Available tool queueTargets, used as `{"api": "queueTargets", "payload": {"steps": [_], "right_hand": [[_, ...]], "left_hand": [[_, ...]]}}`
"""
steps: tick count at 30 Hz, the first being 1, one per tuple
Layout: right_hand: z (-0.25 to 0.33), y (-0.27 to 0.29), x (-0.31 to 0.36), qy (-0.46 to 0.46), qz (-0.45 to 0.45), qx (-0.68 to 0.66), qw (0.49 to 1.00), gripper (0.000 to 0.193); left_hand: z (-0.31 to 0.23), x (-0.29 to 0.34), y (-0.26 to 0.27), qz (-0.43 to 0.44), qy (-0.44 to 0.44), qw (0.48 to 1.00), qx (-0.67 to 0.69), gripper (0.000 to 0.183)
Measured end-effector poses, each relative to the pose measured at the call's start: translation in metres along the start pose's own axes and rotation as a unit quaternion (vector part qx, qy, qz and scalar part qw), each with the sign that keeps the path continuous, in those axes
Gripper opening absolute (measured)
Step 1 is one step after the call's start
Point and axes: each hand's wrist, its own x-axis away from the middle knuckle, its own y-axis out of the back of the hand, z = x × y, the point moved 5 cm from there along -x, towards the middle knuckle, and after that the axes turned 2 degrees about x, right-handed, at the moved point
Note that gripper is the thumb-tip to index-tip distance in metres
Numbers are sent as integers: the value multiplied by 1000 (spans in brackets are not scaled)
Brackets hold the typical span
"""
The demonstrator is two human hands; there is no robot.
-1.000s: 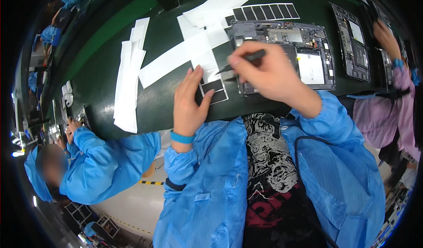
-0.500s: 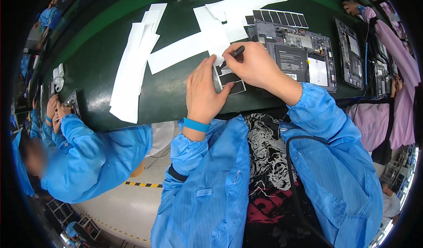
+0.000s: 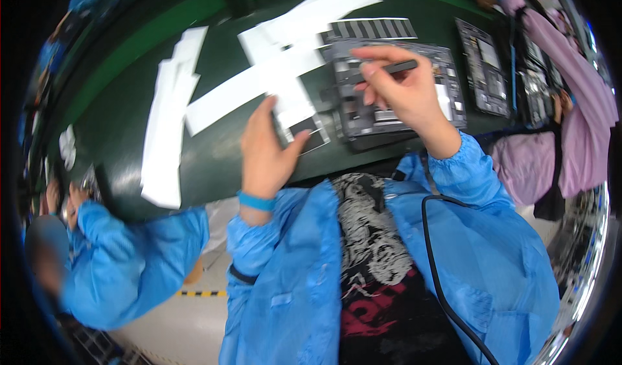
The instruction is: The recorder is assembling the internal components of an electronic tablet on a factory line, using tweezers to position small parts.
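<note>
Since the earlier frame, the right hand (image 3: 408, 89) has moved with its slim black tool (image 3: 403, 66) from the patch sheet (image 3: 302, 126) to above the open device (image 3: 350, 122). I see that sheet on the dark green table (image 3: 116, 141), left of the device, partly under a white strip. Its fingers spread and gripping nothing, the left hand (image 3: 267, 154) lays its thumb on the sheet. The right pinches the tool; blur keeps me from telling what its tip carries. Farther out, I see white papers (image 3: 167, 118) and a second device (image 3: 487, 70).
</note>
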Motion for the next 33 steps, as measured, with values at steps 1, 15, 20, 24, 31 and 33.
{"api": "queueTargets", "payload": {"steps": [1, 15, 20, 24, 31, 33], "right_hand": [[6, 24, 1, 14, -32, -1, 999, 26], [-67, 229, 0, -49, -158, -29, 986, 21], [-80, 235, -5, -64, -119, -74, 988, 23], [-85, 238, -11, -66, -108, -117, 985, 23], [-79, 237, -12, -54, -96, -157, 981, 23], [-73, 240, -7, -47, -103, -149, 982, 23]], "left_hand": [[3, 0, 3, -2, 44, 998, 44, 67], [-189, -103, -110, 181, -122, 975, -42, 28], [-192, -113, -150, 197, -107, 974, -32, 38], [-196, -115, -166, 203, -131, 970, -18, 39], [-190, -118, -167, 170, -114, 979, 18, 32], [-183, -128, -165, 197, 47, 969, 138, 26]]}}
